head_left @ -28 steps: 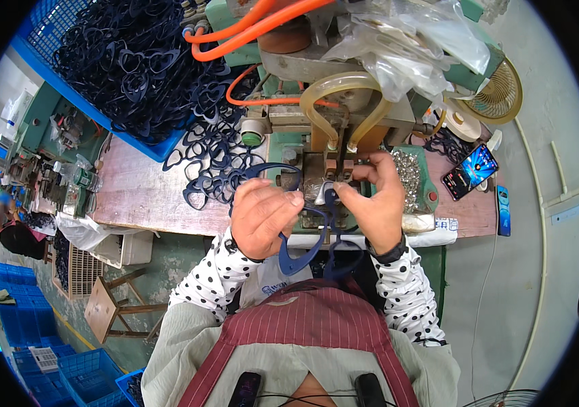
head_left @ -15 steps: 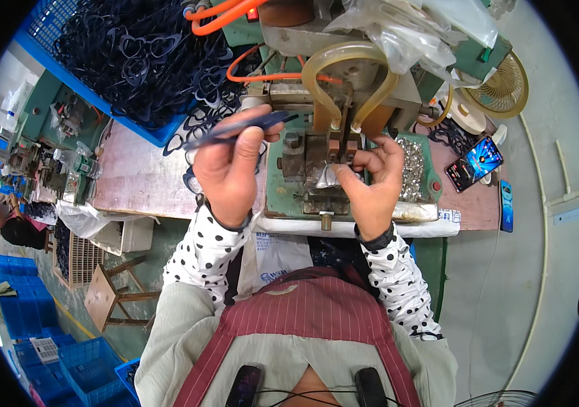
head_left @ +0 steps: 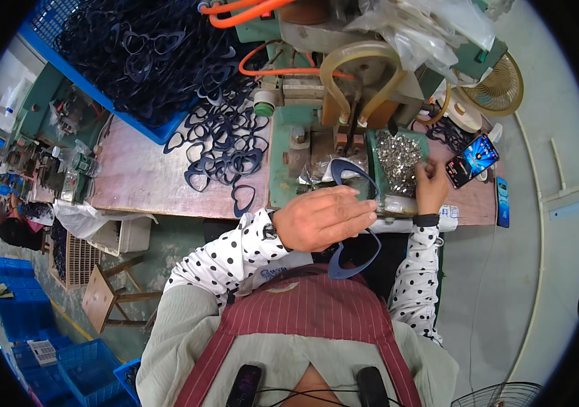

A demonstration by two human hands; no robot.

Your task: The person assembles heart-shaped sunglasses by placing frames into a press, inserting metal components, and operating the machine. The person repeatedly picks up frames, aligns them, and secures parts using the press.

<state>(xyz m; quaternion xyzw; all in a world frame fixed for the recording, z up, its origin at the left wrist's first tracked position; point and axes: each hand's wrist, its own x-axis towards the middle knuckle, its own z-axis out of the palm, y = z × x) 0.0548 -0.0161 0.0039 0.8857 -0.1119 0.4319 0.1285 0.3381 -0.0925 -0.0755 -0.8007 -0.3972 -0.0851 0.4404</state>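
My left hand [head_left: 326, 218] is closed around the middle of a dark blue eyeglass frame [head_left: 352, 269], held on end in front of the green machine, one rim above the fingers and the other below. At the right, my right hand [head_left: 432, 188] reaches to the edge of a green tray holding a heap of small shiny metal parts [head_left: 399, 161]. Its fingers are pinched together, and whatever is between them is too small to make out. The machine's clamp block [head_left: 349, 142] stands just beyond the frame, with crumpled clear plastic beside it.
Loose dark blue frames [head_left: 228, 149] lie spread on the pink table left of the machine, below a blue crate [head_left: 164, 132] heaped with more. A phone [head_left: 472, 163] and a fan [head_left: 499, 85] are at the right. Another person [head_left: 18, 230] sits far left.
My left hand has swung right and nearer to me with the eyeglass frame, which is now on end. My right hand has left the clamp area and moved right to the metal parts.
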